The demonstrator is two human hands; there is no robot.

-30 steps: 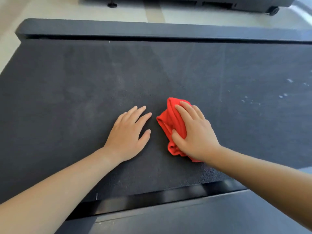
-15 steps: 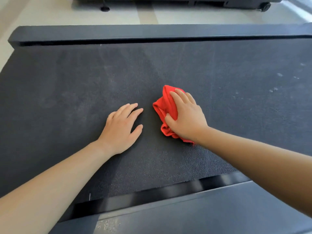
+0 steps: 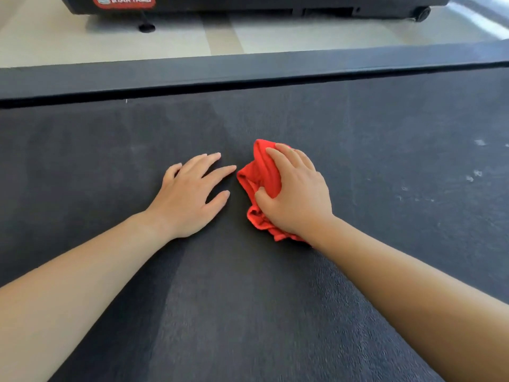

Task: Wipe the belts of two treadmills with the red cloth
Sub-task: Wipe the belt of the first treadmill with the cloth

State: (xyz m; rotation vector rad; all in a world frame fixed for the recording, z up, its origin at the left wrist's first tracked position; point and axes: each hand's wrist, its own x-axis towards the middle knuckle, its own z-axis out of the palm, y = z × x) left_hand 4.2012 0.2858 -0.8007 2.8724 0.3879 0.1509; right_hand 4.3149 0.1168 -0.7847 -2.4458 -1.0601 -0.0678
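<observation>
Over the last second the right hand (image 3: 297, 194) has pushed the red cloth (image 3: 261, 172) away from the near edge and out toward the middle of the belt (image 3: 385, 119). The near side rail that showed a second ago has dropped out of view as the person leaned forward. The left hand (image 3: 190, 194) has travelled along with it and lies flat on the belt just left of the cloth, fingers (image 3: 214, 158) straight and spread, holding nothing. The right fingers (image 3: 286, 155) are curled over the bunched cloth, with the thumb tucked into its folds, pressing it down on the belt. I judge this a stroke across the belt's width, partway through. A scatter of pale specks (image 3: 473, 175) lies on the belt well to the right of the cloth, so that stretch probably needs a pass yet. A faint lighter band runs from the near edge toward the hands. By count there are two hands and one red cloth. There are two treadmills: the one under the hands, with its far side rail (image 3: 248, 70), and beyond a strip of floor (image 3: 82, 42) the base of a second treadmill (image 3: 248, 4). That base carries one red label (image 3: 124, 0), and its belt cannot be seen from here.
</observation>
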